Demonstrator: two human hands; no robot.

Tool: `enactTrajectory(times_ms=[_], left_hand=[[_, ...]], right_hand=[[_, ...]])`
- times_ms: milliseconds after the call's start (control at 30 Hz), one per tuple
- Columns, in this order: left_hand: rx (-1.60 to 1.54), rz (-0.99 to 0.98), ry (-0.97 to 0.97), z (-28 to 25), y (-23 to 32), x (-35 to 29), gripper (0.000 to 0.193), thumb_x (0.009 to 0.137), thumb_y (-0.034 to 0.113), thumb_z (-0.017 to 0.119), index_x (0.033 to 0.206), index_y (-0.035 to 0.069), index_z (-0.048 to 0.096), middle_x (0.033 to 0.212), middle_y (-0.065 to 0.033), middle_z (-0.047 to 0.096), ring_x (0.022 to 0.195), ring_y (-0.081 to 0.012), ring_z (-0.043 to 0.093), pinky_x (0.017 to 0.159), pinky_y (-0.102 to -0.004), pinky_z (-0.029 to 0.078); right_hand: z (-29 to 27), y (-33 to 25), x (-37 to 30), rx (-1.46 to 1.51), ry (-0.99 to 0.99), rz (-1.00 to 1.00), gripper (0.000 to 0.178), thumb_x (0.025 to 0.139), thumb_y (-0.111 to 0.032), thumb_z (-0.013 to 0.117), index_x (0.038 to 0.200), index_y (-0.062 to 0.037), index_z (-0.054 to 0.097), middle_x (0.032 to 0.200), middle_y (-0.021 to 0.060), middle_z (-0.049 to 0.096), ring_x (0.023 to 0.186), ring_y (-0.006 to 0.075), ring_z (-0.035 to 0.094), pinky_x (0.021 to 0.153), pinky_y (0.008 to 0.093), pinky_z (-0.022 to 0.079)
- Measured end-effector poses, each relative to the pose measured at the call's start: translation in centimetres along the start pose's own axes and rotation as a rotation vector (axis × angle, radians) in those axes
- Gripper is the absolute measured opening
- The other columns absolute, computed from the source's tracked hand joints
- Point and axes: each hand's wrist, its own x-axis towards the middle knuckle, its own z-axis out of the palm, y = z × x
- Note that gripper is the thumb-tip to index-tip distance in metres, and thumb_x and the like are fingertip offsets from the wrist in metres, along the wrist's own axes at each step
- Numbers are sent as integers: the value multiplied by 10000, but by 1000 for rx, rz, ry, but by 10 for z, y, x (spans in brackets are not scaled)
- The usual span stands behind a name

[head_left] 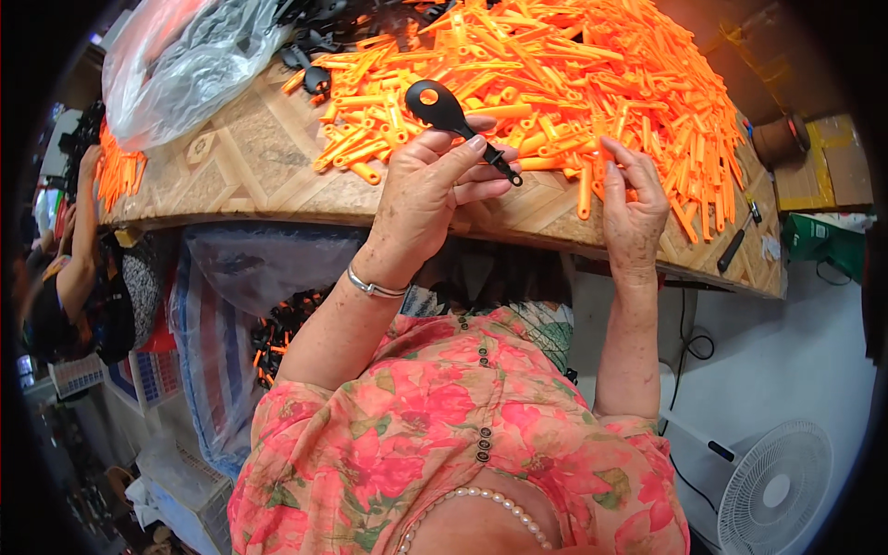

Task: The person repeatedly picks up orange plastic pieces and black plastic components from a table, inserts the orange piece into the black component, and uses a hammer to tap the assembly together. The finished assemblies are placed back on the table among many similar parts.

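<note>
Left fingers [457, 161] gripping one black spoon-shaped piece [446, 112], right fingers [638, 171] half-curled, grip unclear, countless orange pieces [555, 69]

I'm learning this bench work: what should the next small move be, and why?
Probably reach the right hand to the nearby orange piece: it lies at the near edge of the pile, and the left hand holds a black spoon-shaped piece, narrow end bare. Whether the right hand already holds something is unclear.
</note>
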Motion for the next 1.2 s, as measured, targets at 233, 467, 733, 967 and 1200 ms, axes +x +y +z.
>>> enactTrajectory(times_ms=[233, 467, 733, 967, 1200], left_hand=[[10, 10, 14, 12, -3, -1, 357, 966, 135, 582, 1272, -37, 513, 1053, -209, 659, 950, -275, 695, 773, -311, 607], [12, 5, 34, 10, -7, -4, 343, 972, 138, 575, 1259, -41, 521, 1045, -205, 664, 948, -269, 697, 766, -306, 607], [34, 26, 66, 10, -10, -7, 327, 972, 143, 584, 1234, -48, 538, 1045, -202, 671, 971, -267, 695, 788, -311, 605], [-44, 70, 93, 18, -16, -7, 268, 990, 126, 559, 1191, -50, 574, 1052, -150, 657, 995, -234, 685, 819, -342, 610], [-120, 68, 80, 8, -16, -13, 291, 973, 133, 584, 1211, -31, 552, 1084, -182, 658, 1042, -257, 670, 878, -329, 587]], right_hand=[[-5, -5, 25, 228, 25, -118, 303, 918, -23, 595, 1215, -39, 650, 1127, 97, 648, 974, 159, 638, 876, 293, 510], [-16, 27, 34, -452, -12, -47, 445, 879, -183, 685, 1296, -61, 587, 1135, 116, 610, 1041, 240, 609, 919, 376, 481], [0, 24, 35, -709, 121, -312, 407, 854, -307, 714, 1173, -60, 660, 1036, 106, 602, 966, 274, 570, 883, 417, 432], [39, -5, 49, -726, -80, -140, 467, 775, -534, 724, 756, -68, 717, 853, 100, 652, 915, 288, 592, 823, 439, 412], [45, 7, 58, -313, -30, -76, 287, 825, -331, 734, 876, -51, 701, 871, 105, 692, 837, 264, 648, 773, 422, 476]])
